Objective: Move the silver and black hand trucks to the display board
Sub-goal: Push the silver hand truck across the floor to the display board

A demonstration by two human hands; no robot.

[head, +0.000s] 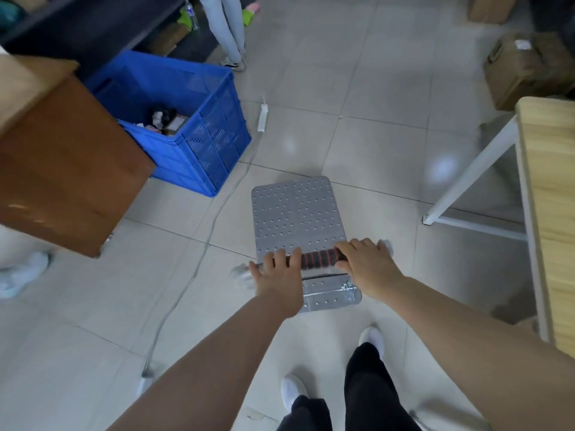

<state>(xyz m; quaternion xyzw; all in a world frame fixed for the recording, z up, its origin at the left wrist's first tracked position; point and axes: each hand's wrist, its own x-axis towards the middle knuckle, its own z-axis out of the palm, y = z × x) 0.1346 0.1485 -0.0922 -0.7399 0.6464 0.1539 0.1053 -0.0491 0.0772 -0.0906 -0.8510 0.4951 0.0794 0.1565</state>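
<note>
A silver hand truck (297, 213) with a studded metal platform stands on the tiled floor in front of me. Its handle bar (317, 259), wrapped in a black grip with red rings, runs across the near end. My left hand (277, 275) is closed over the bar's left part. My right hand (364, 262) grips its right end. Pale wheels show blurred at both sides under the handle. No black hand truck and no display board are in view.
A blue plastic crate (193, 126) with small items sits at left beside a brown cabinet (62, 169). A white power strip (262, 117) and its cable trail across the floor. A wooden table with white legs (541, 188) stands right. Cardboard boxes (522, 70) lie far right. Another person's legs (227, 29) stand ahead.
</note>
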